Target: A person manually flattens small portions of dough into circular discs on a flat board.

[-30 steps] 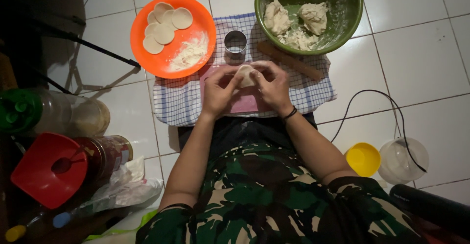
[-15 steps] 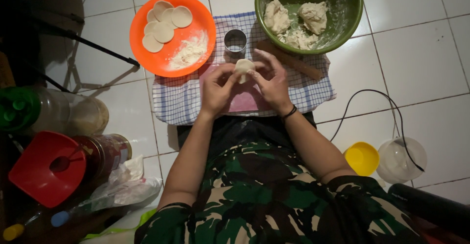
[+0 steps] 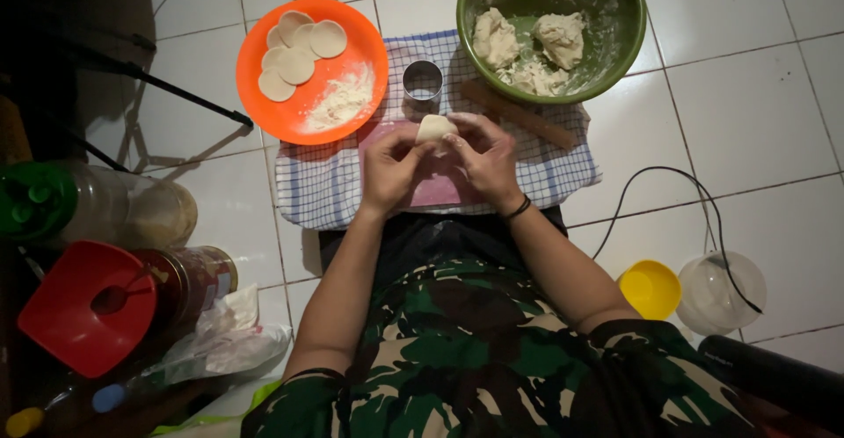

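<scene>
A small piece of pale dough [image 3: 434, 127] is pinched between the fingertips of my left hand [image 3: 392, 167] and my right hand [image 3: 483, 156]. Both hands hover over a pink mat [image 3: 440, 187] lying on a blue-and-white checked cloth [image 3: 321, 183]. Just beyond the hands stands a round metal cutter [image 3: 423, 80]. An orange plate [image 3: 299, 113] at the upper left holds several flat dough rounds [image 3: 297, 51] and a heap of flour [image 3: 343, 99]. A green bowl [image 3: 607, 60] at the upper right contains lumps of dough [image 3: 527, 47].
A wooden rolling pin [image 3: 514, 114] lies on the cloth by the bowl. Jars with red [image 3: 83, 306] and green [image 3: 31, 200] lids and a plastic bag [image 3: 220, 337] crowd the left. A yellow lid [image 3: 649, 287], a clear container [image 3: 721, 290] and a black cable [image 3: 668, 200] sit right.
My hands have kept working the dough piece between the fingertips, turning it slightly. The view has shifted a little; nothing else has moved.
</scene>
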